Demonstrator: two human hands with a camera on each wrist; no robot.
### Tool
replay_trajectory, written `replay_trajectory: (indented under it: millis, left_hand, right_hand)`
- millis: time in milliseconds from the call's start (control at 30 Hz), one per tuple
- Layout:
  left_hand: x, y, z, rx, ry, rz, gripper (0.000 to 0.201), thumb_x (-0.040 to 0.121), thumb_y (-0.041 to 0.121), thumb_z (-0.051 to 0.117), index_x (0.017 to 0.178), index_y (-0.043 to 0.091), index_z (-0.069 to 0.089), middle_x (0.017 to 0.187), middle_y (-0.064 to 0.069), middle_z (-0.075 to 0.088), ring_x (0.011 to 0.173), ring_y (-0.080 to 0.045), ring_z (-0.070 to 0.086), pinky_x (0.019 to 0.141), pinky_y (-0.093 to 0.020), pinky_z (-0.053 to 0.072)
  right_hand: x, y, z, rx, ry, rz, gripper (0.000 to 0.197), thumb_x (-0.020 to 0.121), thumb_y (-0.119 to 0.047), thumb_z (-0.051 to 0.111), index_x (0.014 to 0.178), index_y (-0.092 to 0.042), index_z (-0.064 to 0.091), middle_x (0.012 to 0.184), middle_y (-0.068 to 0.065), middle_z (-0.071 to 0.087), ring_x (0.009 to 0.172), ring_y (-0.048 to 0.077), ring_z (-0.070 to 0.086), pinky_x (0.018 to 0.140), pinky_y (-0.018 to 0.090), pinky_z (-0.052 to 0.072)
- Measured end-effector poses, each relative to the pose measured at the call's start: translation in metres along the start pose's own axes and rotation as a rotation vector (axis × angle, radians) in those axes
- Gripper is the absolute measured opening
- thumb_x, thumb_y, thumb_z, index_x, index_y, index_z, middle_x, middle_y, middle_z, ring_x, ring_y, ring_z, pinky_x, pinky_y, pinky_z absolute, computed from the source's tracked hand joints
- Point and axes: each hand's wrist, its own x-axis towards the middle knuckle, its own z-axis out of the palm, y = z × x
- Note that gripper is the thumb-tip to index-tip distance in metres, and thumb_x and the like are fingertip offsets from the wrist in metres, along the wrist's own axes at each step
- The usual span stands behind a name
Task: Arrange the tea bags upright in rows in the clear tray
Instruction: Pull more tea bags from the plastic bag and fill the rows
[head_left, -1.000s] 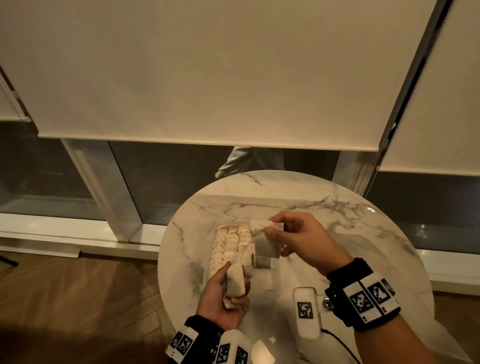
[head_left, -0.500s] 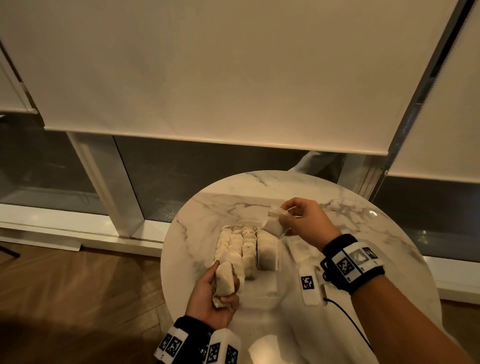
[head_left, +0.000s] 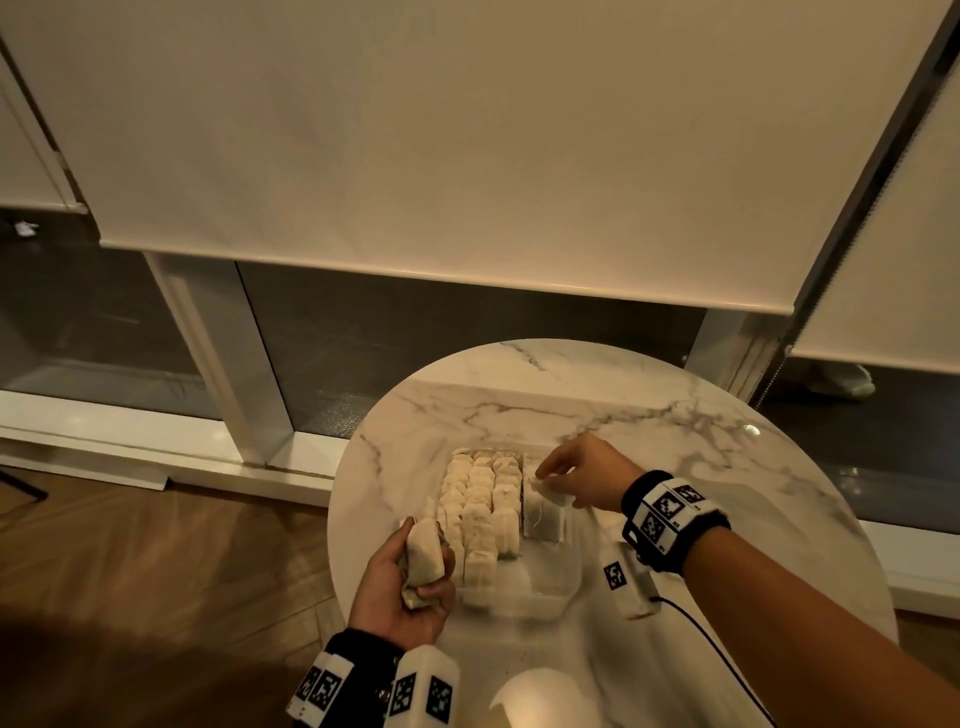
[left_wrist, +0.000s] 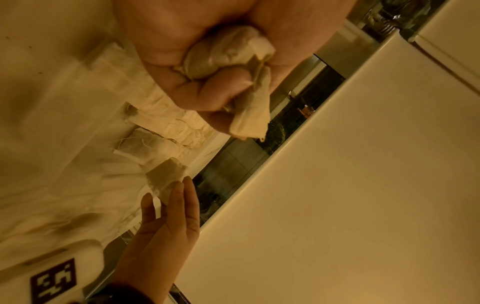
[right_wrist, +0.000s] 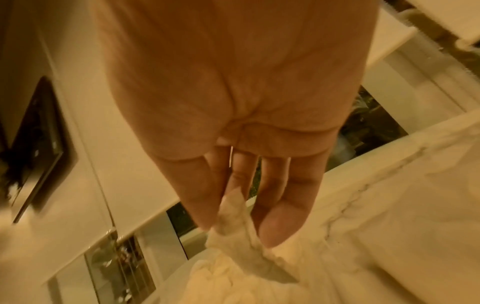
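We see the tea bags (head_left: 480, 512) standing upright in three packed rows inside the clear tray (head_left: 555, 592), which sits on the round marble worktop (head_left: 675, 415). The rows fill the tray's left and middle parts; its right-hand lane holds one upright bag (head_left: 544, 519) near the middle, and the near end of that lane shows bare plastic.

Our right hand (head_left: 582, 475) reaches over the far right corner of the tray and pinches a single tea bag (left_wrist: 167, 178) by its top edge between thumb and fingertips, the other fingers (right_wrist: 275, 226) fairly straight alongside. That bag hangs just above the right lane, close to the upright one; whether they touch we cannot tell.

Our left hand (head_left: 402, 587) hovers at the tray's near left corner, fingers curled round a small bundle of spare tea bags (head_left: 423, 564). From the left wrist view, the bundle (left_wrist: 233, 59) is bunched in the palm with one bag's end sticking out past the fingers.

Both wrists wear black bands with white marker blocks (head_left: 667, 512). A small white device with a printed marker (head_left: 623, 582) lies on the worktop just right of the tray, a dark cable (head_left: 696, 631) running from it toward us. Beyond the worktop, cream roller blinds (head_left: 441, 156) hang over dark windows, and wooden flooring (head_left: 156, 571) spreads to the left.
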Motion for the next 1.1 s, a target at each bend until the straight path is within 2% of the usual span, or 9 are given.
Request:
replay_trajectory:
  millis: [67, 133, 200, 233, 333, 500, 667, 900, 1100]
  left_hand:
    - [0.000, -0.001, 0.000, -0.003, 0.006, 0.002, 0.019, 0.087, 0.030, 0.055, 0.087, 0.011, 0.057, 0.065, -0.003, 0.058, 0.047, -0.014, 0.061, 0.025, -0.015, 0.029]
    - [-0.001, -0.003, 0.000, -0.007, 0.008, 0.000, 0.020, 0.087, 0.030, 0.056, 0.087, 0.011, 0.058, 0.065, -0.004, 0.059, 0.047, -0.014, 0.061, 0.026, -0.014, 0.029]
    - [-0.001, -0.004, 0.000, -0.003, 0.013, 0.001, 0.021, 0.087, 0.031, 0.055, 0.086, 0.010, 0.058, 0.065, -0.004, 0.059, 0.047, -0.014, 0.060, 0.026, -0.014, 0.029]
    - [-0.001, -0.004, -0.001, -0.001, 0.014, 0.000, 0.022, 0.087, 0.031, 0.055, 0.086, 0.010, 0.059, 0.065, -0.004, 0.059, 0.047, -0.013, 0.060, 0.026, -0.014, 0.028]
    - [0.001, -0.004, -0.001, 0.000, 0.019, -0.013, 0.023, 0.086, 0.031, 0.056, 0.086, 0.009, 0.059, 0.064, -0.005, 0.059, 0.047, -0.013, 0.060, 0.027, -0.014, 0.028]
    - [0.003, -0.005, -0.004, 0.003, 0.041, -0.012, 0.023, 0.083, 0.031, 0.058, 0.087, 0.008, 0.059, 0.065, -0.005, 0.058, 0.048, -0.014, 0.060, 0.026, -0.015, 0.029]
    - [0.004, -0.006, -0.005, 0.004, 0.051, -0.012, 0.023, 0.082, 0.031, 0.059, 0.087, 0.008, 0.058, 0.065, -0.005, 0.057, 0.047, -0.013, 0.059, 0.026, -0.015, 0.029]
    - [0.006, -0.006, -0.007, 0.025, 0.067, -0.015, 0.024, 0.081, 0.032, 0.059, 0.086, 0.009, 0.059, 0.065, -0.007, 0.057, 0.047, -0.013, 0.057, 0.027, -0.015, 0.029]
    - [0.005, -0.006, -0.006, 0.038, 0.076, -0.003, 0.023, 0.081, 0.032, 0.059, 0.085, 0.009, 0.059, 0.064, -0.007, 0.056, 0.045, -0.012, 0.056, 0.026, -0.015, 0.029]
  right_hand:
    - [0.001, -0.001, 0.003, -0.130, -0.014, -0.026, 0.011, 0.089, -0.022, 0.071, 0.097, -0.020, 0.079, 0.094, -0.004, 0.075, 0.086, 0.012, 0.069, 0.067, 0.017, 0.052]
    - [0.002, -0.001, 0.006, -0.186, -0.061, -0.017, 0.011, 0.088, -0.020, 0.071, 0.097, -0.021, 0.078, 0.092, -0.005, 0.075, 0.080, 0.009, 0.067, 0.060, 0.014, 0.049]
    - [0.004, -0.003, 0.008, -0.203, -0.140, 0.024, 0.015, 0.088, -0.018, 0.072, 0.102, -0.021, 0.076, 0.093, -0.003, 0.073, 0.073, 0.011, 0.064, 0.054, 0.017, 0.049]
    - [0.006, -0.003, 0.010, -0.245, -0.167, 0.038, 0.018, 0.088, -0.018, 0.072, 0.106, -0.021, 0.073, 0.097, -0.001, 0.072, 0.076, 0.013, 0.064, 0.058, 0.020, 0.051]
    - [0.014, -0.004, 0.016, -0.486, -0.170, 0.050, 0.025, 0.087, -0.020, 0.074, 0.111, -0.021, 0.071, 0.112, 0.003, 0.071, 0.098, 0.019, 0.066, 0.083, 0.028, 0.055]
    - [0.020, -0.009, 0.022, -0.664, -0.187, 0.045, 0.022, 0.087, -0.021, 0.071, 0.110, -0.022, 0.073, 0.113, 0.004, 0.070, 0.100, 0.023, 0.067, 0.083, 0.030, 0.054]
    - [0.025, -0.016, 0.025, -0.737, -0.179, 0.024, 0.018, 0.087, -0.018, 0.067, 0.102, -0.024, 0.075, 0.108, 0.003, 0.072, 0.096, 0.024, 0.067, 0.077, 0.028, 0.052]
    - [0.029, -0.022, 0.027, -0.789, -0.181, 0.026, 0.019, 0.089, -0.011, 0.061, 0.103, -0.017, 0.073, 0.106, 0.008, 0.072, 0.095, 0.028, 0.067, 0.083, 0.036, 0.057]
    - [0.027, -0.021, 0.028, -0.765, -0.109, 0.017, 0.025, 0.090, -0.003, 0.057, 0.110, -0.015, 0.065, 0.111, 0.009, 0.066, 0.096, 0.030, 0.066, 0.086, 0.039, 0.057]
